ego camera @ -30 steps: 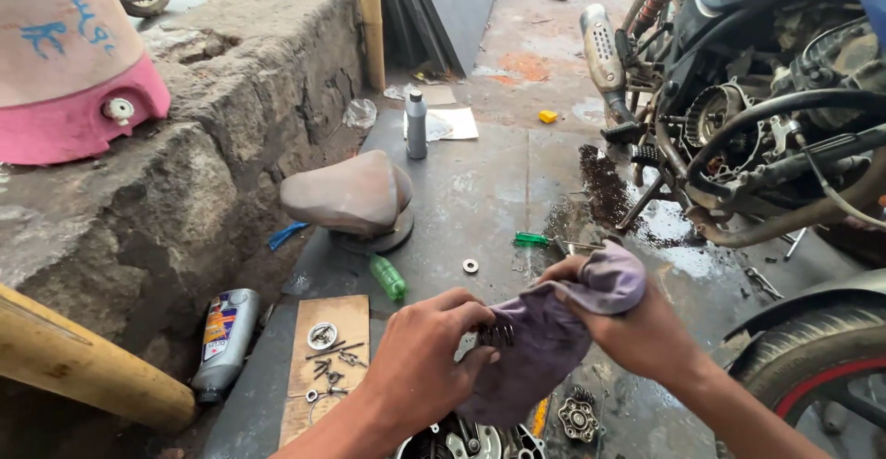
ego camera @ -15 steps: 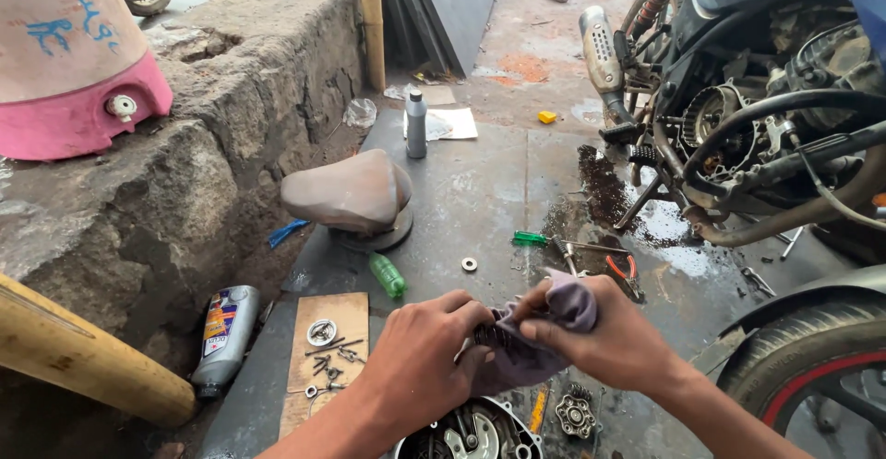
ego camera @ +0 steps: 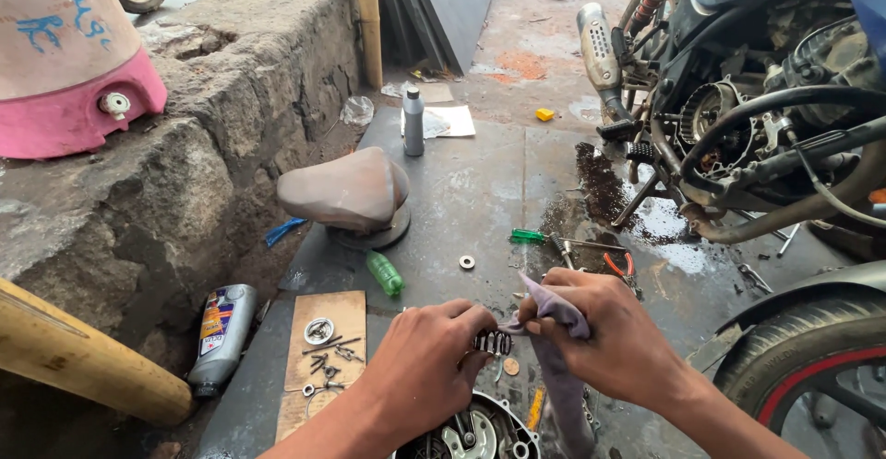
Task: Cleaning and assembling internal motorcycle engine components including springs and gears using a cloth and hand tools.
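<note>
My left hand [ego camera: 426, 359] pinches a small dark toothed gear [ego camera: 493, 341] between thumb and fingers. My right hand [ego camera: 604, 330] grips a purple rag [ego camera: 552, 348] and presses it against the right end of that gear. The rag hangs down past my right wrist. Just below both hands lies a round metal engine cover [ego camera: 472, 429] with parts inside it, cut off by the frame's bottom edge.
A cardboard piece [ego camera: 325, 348] holds bolts and a washer at the left. An oil bottle [ego camera: 221, 334], green bottle [ego camera: 385, 273], brown seat [ego camera: 345, 191], grey bottle [ego camera: 413, 121], green screwdriver [ego camera: 540, 237] and red pliers [ego camera: 620, 265] lie around. A motorcycle [ego camera: 757, 118] stands at right, a stone wall [ego camera: 148, 201] at left.
My hands have dropped lower and closer together. The rag, held up and spread before, is now bunched in my right hand against the gear held by my left.
</note>
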